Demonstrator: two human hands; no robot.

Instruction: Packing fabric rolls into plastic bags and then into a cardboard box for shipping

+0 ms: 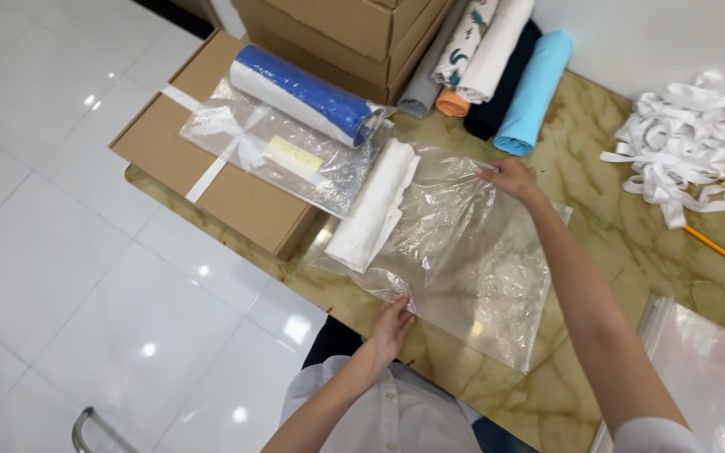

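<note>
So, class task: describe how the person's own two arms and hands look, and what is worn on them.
Both forearms are bare. The left hand and the right hand are bare, with no gloves; no rings or watch can be made out. A white sleeve edge shows at the right upper arm. The white garment below looks like a buttoned shirt.

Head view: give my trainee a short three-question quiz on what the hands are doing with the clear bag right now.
1. True or false: both hands grip the clear plastic bag.
2. What lies at the bag's mouth? A) folded white cloth B) pencil C) ribbon pile
3. Which hand holds the bag's far edge?

Key:
1. True: left hand at the near edge, right hand at the far edge.
2. A, the folded white cloth.
3. The right hand.
</note>
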